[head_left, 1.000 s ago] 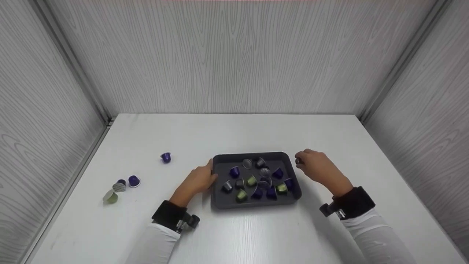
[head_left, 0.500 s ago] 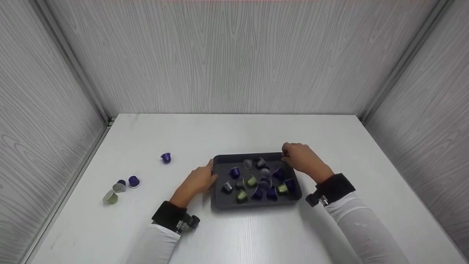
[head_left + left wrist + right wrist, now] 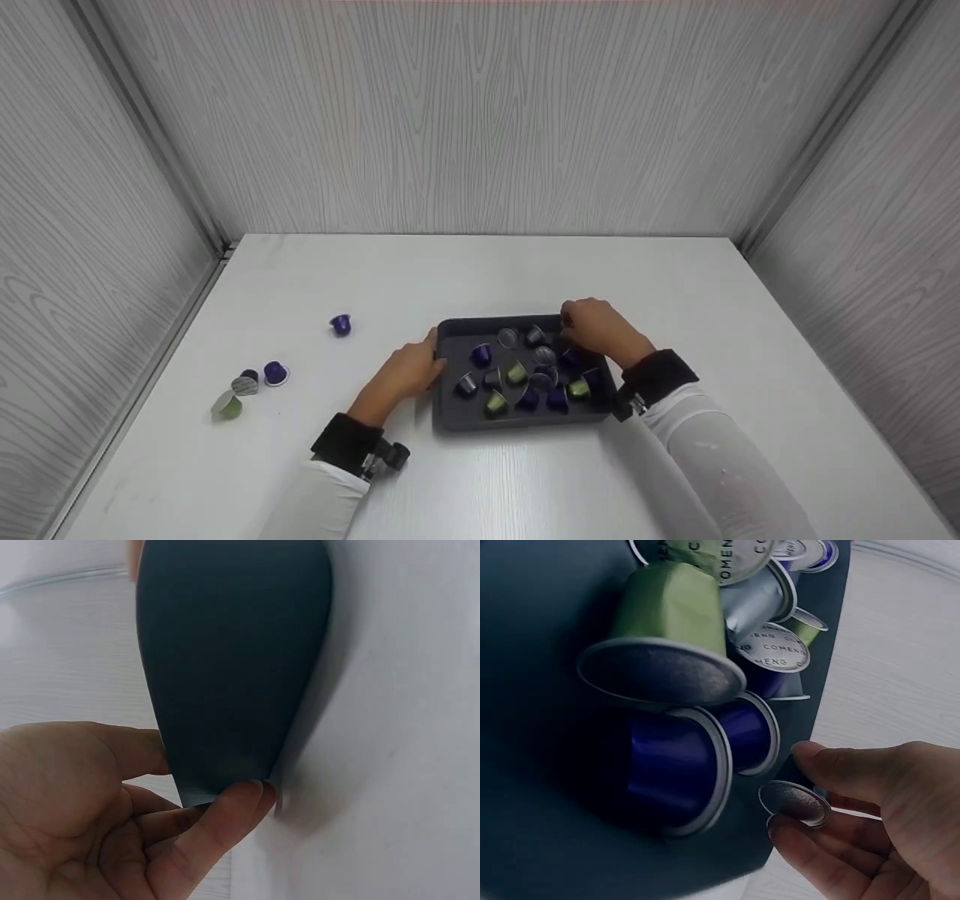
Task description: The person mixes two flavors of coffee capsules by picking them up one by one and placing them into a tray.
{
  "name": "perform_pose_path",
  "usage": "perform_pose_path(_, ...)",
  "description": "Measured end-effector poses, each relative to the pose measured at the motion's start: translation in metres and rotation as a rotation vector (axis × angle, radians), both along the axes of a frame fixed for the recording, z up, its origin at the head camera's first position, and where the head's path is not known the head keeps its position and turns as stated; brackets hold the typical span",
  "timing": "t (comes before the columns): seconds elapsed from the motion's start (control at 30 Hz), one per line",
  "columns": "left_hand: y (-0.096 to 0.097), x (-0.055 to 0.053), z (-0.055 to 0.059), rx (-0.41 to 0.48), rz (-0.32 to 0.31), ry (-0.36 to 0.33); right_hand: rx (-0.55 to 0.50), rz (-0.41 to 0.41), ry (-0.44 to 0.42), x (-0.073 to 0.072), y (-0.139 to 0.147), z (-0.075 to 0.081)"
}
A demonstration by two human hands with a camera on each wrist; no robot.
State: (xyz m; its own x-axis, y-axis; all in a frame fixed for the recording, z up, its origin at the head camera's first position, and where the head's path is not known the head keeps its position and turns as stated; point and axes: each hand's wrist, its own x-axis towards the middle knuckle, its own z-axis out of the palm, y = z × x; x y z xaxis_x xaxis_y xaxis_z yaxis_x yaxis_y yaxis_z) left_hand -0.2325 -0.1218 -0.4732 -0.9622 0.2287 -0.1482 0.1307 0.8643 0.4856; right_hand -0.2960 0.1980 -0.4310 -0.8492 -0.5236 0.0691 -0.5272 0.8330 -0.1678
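Observation:
My left hand (image 3: 403, 373) grips the left end of a dark grey tray (image 3: 517, 423); in the left wrist view its thumb and fingers close on the end of the tray's wall. The tray lies on the white table and holds several coffee capsules, among them a green capsule (image 3: 496, 403), a blue capsule (image 3: 481, 354) and a silver capsule (image 3: 466, 385). Over the tray's back right corner is my right hand (image 3: 602, 328). It pinches a coffee capsule (image 3: 795, 802) between thumb and fingers, its silver lid facing the wrist camera and its body mostly hidden.
Left of the tray on the table (image 3: 420, 277) lie a lone blue capsule (image 3: 341, 325), another blue capsule (image 3: 275, 373), a dark capsule with a pale lid (image 3: 244, 385) and a pale green capsule (image 3: 226, 406). Wood-grain panels (image 3: 480, 120) enclose the back and sides.
My right hand has moved left from beside the tray's right edge to over its back right corner, carrying the capsule. The left hand keeps its hold on the tray.

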Motion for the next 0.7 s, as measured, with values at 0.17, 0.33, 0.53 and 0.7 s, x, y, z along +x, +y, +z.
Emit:
perform_pose_path(0.17,-0.001,-0.001,-0.001,0.0,-0.004,0.014,0.001,-0.047,-0.065,-0.004,-0.001,-0.003)
perform_pose_path(0.33,-0.001,-0.001,0.001,0.0,0.0,0.016,-0.006,-0.037,-0.051,-0.002,0.001,0.003)
perform_pose_path(0.53,-0.001,-0.001,0.0,0.013,-0.006,0.024,-0.016,0.01,0.002,0.002,0.006,0.005)
perform_pose_path(0.7,0.0,-0.001,-0.001,-0.001,0.0,0.002,-0.036,0.062,0.047,0.01,0.014,0.005)
